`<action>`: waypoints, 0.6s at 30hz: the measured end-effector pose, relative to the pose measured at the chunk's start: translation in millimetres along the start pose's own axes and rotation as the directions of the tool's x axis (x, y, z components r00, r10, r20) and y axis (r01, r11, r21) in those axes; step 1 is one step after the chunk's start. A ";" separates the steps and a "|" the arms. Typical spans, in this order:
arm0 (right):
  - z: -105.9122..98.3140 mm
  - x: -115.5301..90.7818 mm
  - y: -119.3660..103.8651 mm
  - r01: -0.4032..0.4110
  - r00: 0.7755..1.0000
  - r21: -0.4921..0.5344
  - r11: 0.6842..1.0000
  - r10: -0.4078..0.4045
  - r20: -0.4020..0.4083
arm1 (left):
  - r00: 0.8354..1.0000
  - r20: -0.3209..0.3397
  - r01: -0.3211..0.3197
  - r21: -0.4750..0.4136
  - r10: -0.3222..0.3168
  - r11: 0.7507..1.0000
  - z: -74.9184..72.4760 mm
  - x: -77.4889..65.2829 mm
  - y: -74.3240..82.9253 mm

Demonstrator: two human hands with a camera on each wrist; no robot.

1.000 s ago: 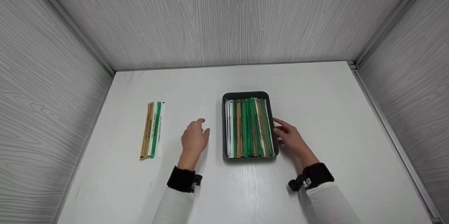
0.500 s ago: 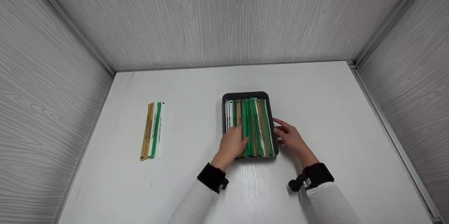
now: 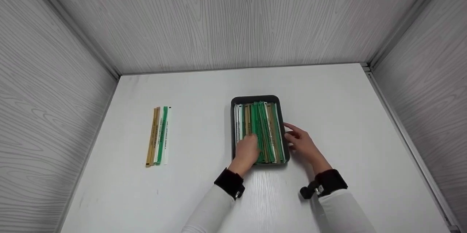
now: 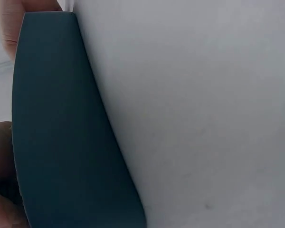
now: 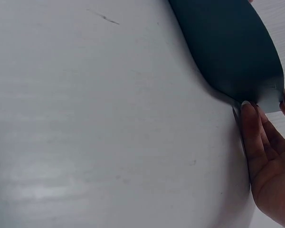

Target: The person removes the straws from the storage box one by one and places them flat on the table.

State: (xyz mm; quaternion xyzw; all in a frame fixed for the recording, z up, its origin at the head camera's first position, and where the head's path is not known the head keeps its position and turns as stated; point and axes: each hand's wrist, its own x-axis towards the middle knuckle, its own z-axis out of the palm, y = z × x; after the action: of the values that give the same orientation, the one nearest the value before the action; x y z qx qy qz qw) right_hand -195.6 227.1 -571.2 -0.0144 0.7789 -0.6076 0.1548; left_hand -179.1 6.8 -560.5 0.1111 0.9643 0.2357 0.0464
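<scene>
A dark oblong tray [image 3: 239, 100] stands on the white table, filled with long narrow printed packets [image 3: 271, 127] in green, brown and white. My left hand [image 3: 247, 150] reaches over the tray's near left part, with its fingers bent down among the packets. Its fingertips are hidden, so what lies between them cannot be seen. At the tray's right side, my right hand [image 3: 303, 145] touches the wall with finger and thumb. The right wrist view shows those fingers [image 5: 253, 130] against the tray's dark wall [image 5: 232, 47]. In the left wrist view the tray's wall [image 4: 66, 123] hides most of the left hand.
A row of several similar packets [image 3: 157, 136], brown, white and green, lies side by side on the table [image 3: 197, 116] to the left. Grey wood-grain panels [image 3: 233, 18] enclose the back and both sides.
My left hand has moved right from the table beside the tray into the tray, then slightly further right with its fingers bent more. The right hand and the tray stay put.
</scene>
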 end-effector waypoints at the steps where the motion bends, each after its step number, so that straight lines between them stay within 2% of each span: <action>1: 0.4 -2.0 -4.2 -0.005 1.000 -0.002 1.000 0.005 0.002 | 1.000 -0.001 -0.001 0.004 0.001 1.000 0.1 0.1 -0.2; 7: 2.9 -9.8 -17.4 -0.006 1.000 -0.008 1.000 0.006 0.007 | 1.000 0.013 0.004 0.018 -0.004 1.000 -2.1 0.4 -0.1; 18: 2.8 -9.3 -15.2 0.013 1.000 0.017 1.000 -0.013 0.012 | 0.999 0.023 0.048 -0.006 -0.048 0.999 -2.1 1.5 -2.3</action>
State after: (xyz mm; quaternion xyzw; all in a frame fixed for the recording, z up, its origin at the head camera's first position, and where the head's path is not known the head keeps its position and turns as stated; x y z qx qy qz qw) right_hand -188.5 222.4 -555.3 -0.0219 0.7728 -0.6148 0.1559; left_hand -181.3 4.3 -559.7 0.0903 0.9654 0.2364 0.0635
